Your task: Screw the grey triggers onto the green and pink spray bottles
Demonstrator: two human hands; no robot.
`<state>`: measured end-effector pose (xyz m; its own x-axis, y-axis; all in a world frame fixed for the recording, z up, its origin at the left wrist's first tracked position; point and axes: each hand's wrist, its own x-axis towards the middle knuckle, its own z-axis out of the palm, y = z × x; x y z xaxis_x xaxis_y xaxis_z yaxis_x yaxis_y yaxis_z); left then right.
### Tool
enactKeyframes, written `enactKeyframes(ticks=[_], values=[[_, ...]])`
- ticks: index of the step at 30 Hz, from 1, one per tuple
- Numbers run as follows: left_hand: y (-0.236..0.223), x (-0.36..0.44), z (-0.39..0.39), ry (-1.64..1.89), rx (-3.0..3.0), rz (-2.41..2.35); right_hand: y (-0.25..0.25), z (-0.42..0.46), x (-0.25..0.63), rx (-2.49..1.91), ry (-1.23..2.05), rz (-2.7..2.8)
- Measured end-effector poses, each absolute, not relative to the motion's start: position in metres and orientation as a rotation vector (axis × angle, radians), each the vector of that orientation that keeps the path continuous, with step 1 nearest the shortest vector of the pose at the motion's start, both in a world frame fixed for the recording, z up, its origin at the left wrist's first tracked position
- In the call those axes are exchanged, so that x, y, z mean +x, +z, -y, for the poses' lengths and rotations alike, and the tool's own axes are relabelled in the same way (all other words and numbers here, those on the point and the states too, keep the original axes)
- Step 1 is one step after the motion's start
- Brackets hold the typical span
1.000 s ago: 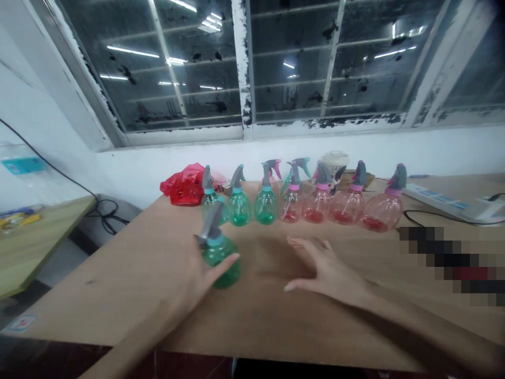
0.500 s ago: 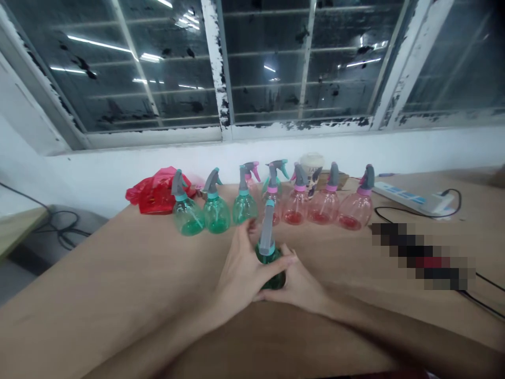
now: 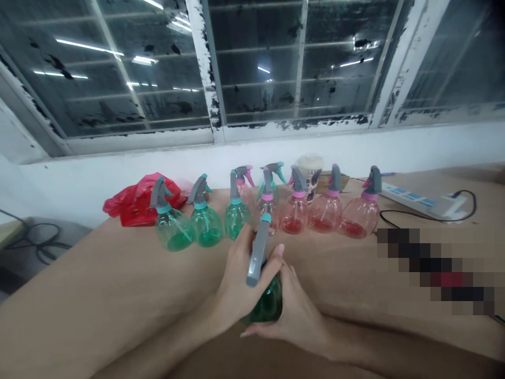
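Note:
Between my hands, near the front of the table, is a green spray bottle (image 3: pixel 269 304) with a grey trigger head. My left hand (image 3: pixel 240 281) is closed around its neck, just under the head. My right hand (image 3: pixel 298 313) wraps the round body from the right, its thumb low at the front. Behind them stands a row of spray bottles: green ones such as this left-hand green bottle (image 3: pixel 173 231), with green liquid low inside, and pink ones such as this right-hand pink bottle (image 3: pixel 359 216), with red liquid.
A red plastic bag (image 3: pixel 138 202) lies at the back left. A patterned paper cup (image 3: pixel 310 176) stands behind the row near the wall. On the right are a white power strip (image 3: pixel 426 200) with a black cable and a blurred-out dark object (image 3: pixel 434 271).
My left hand has carried the green bottle from the left to the middle and nearer to me. My right hand, open and apart before, has closed on its body. The view has shifted right.

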<state>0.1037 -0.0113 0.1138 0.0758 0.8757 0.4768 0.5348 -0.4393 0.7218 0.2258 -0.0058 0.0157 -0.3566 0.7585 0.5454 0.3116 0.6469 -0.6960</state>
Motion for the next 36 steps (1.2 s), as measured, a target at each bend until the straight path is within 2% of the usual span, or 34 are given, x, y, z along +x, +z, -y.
enactKeyframes(ticks=[8, 36], values=[[0.1163, 0.104, 0.0088, 1.269, 1.995, -1.4, 0.0246, 0.0066, 0.23, -0.798, 0.659, 1.946], [0.1109, 0.1049, 0.0053, 1.311, 2.074, -1.339, 0.0217, 0.0045, 0.2334, -0.826, 0.536, 2.006]])
